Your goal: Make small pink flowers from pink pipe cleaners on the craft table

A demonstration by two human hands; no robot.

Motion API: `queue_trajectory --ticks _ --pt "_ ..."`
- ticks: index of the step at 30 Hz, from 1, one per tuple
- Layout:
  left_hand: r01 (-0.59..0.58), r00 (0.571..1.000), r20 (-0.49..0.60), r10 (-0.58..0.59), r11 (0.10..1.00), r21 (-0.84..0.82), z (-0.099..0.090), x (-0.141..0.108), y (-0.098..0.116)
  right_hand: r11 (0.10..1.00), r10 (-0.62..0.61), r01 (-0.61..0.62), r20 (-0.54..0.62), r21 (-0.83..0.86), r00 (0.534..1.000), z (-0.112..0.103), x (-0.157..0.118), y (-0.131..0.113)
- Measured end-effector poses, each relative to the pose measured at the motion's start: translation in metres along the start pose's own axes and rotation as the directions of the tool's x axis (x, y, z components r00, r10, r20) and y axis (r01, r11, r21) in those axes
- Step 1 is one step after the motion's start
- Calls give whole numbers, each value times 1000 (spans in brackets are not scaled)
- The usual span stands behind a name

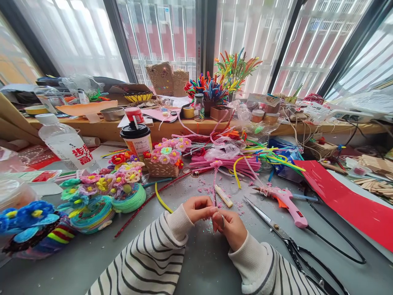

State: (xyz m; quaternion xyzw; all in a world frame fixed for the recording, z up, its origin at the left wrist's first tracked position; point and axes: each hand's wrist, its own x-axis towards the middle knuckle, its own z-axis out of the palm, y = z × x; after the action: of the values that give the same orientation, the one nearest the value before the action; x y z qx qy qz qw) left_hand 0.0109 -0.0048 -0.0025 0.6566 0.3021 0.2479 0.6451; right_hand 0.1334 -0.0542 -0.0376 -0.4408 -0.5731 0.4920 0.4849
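Both hands meet above the grey table at the lower centre, fingers pinched together. My left hand grips a thin pink pipe cleaner stem that stands upright, with a small pink flower at its top. Just below, my right hand has its fingers closed round the lower part of the same stem, a ring on one finger. A cream-coloured stick lies just beyond the fingertips, among scattered pink fluff. What lies inside the fingers is partly hidden.
Large scissors and a pink glue gun with a black cable lie right. Pink pipe cleaners are heaped behind the hands. Left are a woven basket of flowers, flower-filled pots, a lidded cup and a bottle.
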Motion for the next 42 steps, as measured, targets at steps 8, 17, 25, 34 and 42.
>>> queue_trajectory --ticks 8,17,25,34,42 --pt "-100 995 -33 98 994 -50 -5 2 -1 985 2 -6 -24 -173 1000 -1 0 -2" --pt "-73 997 -43 70 995 -62 -5 2 -3 990 -43 49 52 -132 998 3 -1 2" --pt "-53 998 -30 51 997 -61 -4 3 -3 996 -33 35 29 -87 999 2 -2 1" --pt "-8 999 48 10 999 -46 -3 1 -3 999 -39 39 5 11 999 3 -1 0" --pt "-23 1000 -1 23 999 -31 -3 1 -1 999 2 -2 -9 52 1000 2 2 3"
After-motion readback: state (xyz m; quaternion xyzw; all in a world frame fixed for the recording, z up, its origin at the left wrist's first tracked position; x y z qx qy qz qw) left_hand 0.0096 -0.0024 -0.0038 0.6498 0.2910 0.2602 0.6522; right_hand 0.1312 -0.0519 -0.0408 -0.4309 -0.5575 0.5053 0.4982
